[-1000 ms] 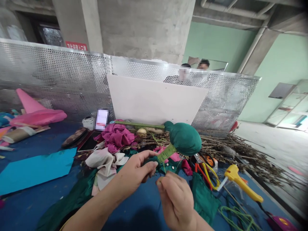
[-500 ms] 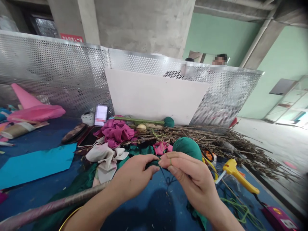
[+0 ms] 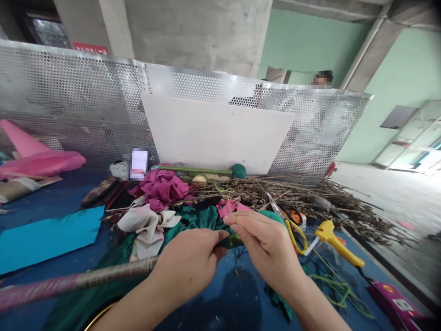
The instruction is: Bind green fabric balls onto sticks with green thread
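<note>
My left hand (image 3: 188, 264) and my right hand (image 3: 267, 246) meet low in the middle of the view, fingertips pinched together on the neck of a dark green stuffed cloth ball (image 3: 275, 216). The ball is mostly hidden behind my right hand; only its top edge shows. A long stick wrapped in pink and silver (image 3: 69, 282) runs from my left hand out to the lower left. Thin green thread (image 3: 339, 294) lies loose on the blue table (image 3: 44, 271) to the right.
A yellow glue gun (image 3: 336, 241), orange-handled scissors (image 3: 292, 214) and a pile of dry twigs (image 3: 330, 204) lie to the right. Magenta (image 3: 160, 188) and cream cloth (image 3: 144, 225) sit behind my hands. A perforated metal screen (image 3: 69, 105) walls the back; a person stands beyond it.
The green ball has come down from above the table to behind my right hand. My right hand moved up to meet the left. The wrapped stick swung into view at lower left.
</note>
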The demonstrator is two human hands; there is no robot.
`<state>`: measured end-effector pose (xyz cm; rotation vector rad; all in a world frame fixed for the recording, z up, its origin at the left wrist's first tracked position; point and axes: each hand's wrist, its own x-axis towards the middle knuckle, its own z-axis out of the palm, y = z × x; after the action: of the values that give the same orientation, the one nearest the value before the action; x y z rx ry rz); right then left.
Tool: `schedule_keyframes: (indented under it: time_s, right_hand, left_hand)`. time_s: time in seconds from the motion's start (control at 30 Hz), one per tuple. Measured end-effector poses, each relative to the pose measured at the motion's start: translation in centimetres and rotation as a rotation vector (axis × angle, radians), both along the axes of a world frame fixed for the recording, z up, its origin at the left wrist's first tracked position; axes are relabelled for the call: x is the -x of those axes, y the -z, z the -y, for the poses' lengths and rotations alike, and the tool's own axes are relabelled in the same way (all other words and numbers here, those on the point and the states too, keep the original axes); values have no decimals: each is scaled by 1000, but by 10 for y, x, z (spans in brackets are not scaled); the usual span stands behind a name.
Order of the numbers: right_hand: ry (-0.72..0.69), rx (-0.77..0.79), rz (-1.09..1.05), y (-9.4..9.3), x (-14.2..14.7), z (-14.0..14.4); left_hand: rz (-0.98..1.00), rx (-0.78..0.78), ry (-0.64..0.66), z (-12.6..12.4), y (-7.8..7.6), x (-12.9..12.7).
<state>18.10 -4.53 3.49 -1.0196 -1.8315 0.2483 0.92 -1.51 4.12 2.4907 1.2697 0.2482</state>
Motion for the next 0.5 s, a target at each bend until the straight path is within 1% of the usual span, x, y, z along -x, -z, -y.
schedule_keyframes:
  time_s: [0.1,0.2,0.27,0.4,0.5]
  right_hand:
    - [36,60,-1,3,0,-1]
    - [115,159,-10,8,0,-4]
    - [167,211,7,11,-1,-7]
    - [226,213,53,14,-4,-11]
    - [273,225,68,14,-6,-12]
  left_hand:
    - [-107,-122,83,2,2,0]
    - [-189,-252,195,3,5,0]
    - [-244,-329,247,3,7,0]
    - [-339,-453,316,3,11,-3]
    - [-356,-532,336,3,14,-6]
